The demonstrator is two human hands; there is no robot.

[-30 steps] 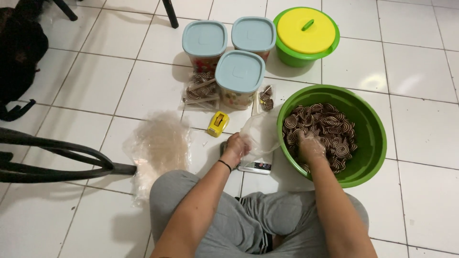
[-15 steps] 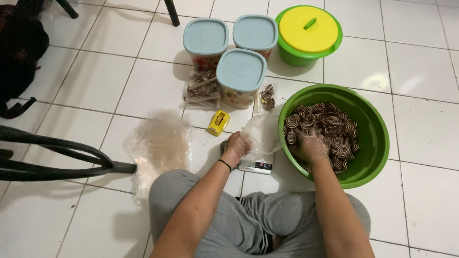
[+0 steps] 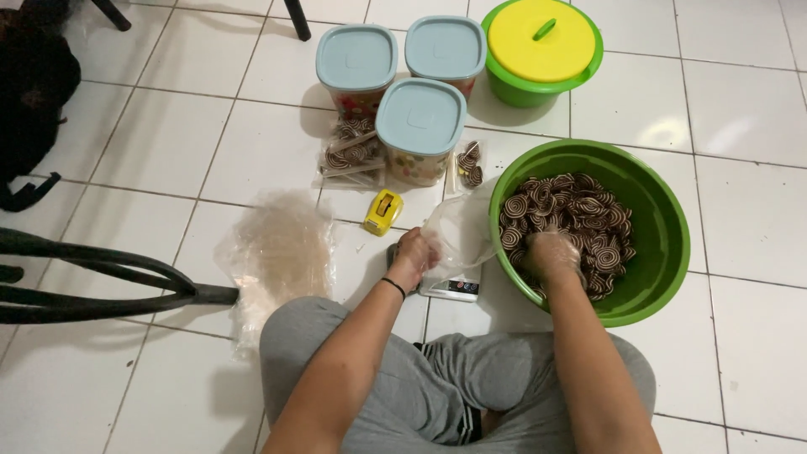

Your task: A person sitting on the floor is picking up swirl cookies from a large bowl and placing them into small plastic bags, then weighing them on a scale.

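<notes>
1. Clear plastic covers the right hand (image 3: 551, 255) like a thin glove, so the fingers are hard to make out; it lies on the snacks with the fingers curled, and I cannot tell if it has hold of any.
2. Partly hidden under the clear bag (image 3: 458, 231) is a small flat scale (image 3: 452, 288); only its near edge shows.
3. Spiral snacks (image 3: 572, 220), brown and cream, fill the round green basin (image 3: 664, 210), which stands on the tile floor to the right of the knees.
4. Closed around the mouth of the clear bag is the left hand (image 3: 414, 252), just left of the basin rim and holding the bag up over the scale.
5. Thin, crinkled empty bags (image 3: 282, 252) lie in a pile to the left of this hand, near a small yellow tool (image 3: 382, 212).
6. Behind stand three round jars (image 3: 419, 130) with pale blue lids.
</notes>
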